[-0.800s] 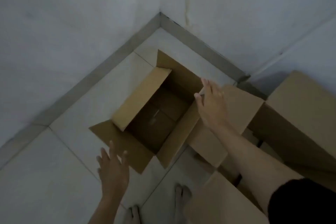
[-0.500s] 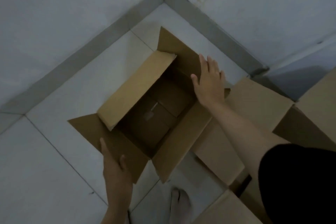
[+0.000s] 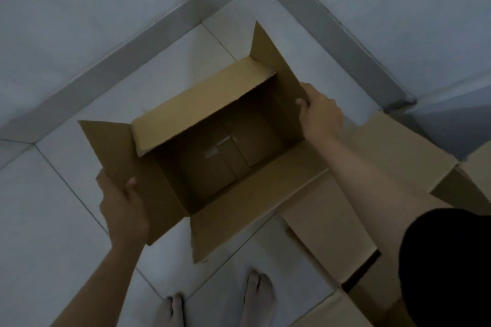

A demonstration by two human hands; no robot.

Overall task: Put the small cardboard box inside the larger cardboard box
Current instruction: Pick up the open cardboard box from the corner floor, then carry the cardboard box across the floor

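An open brown cardboard box (image 3: 191,114) stands on the tiled floor in the corner of the room, its four flaps spread outward and nothing visible inside. My left hand (image 3: 123,204) grips the near-left end flap, thumb on top. At the far-right end flap, my right hand (image 3: 322,114) holds the edge with the fingers curled over it. More cardboard boxes (image 3: 332,220) lie directly to the right, touching the open one. I cannot tell from this view which box is the small one and which the larger.
Two white walls meet just behind the box, with a grey skirting (image 3: 148,37) along the floor. Further cardboard boxes (image 3: 398,146) crowd the right side and bottom right (image 3: 337,312). My bare feet (image 3: 259,292) stand close in front.
Both hands have moved in and closed on the box's end flaps; before, they were open, the right resting on the far flap. The view has dropped closer over the box.
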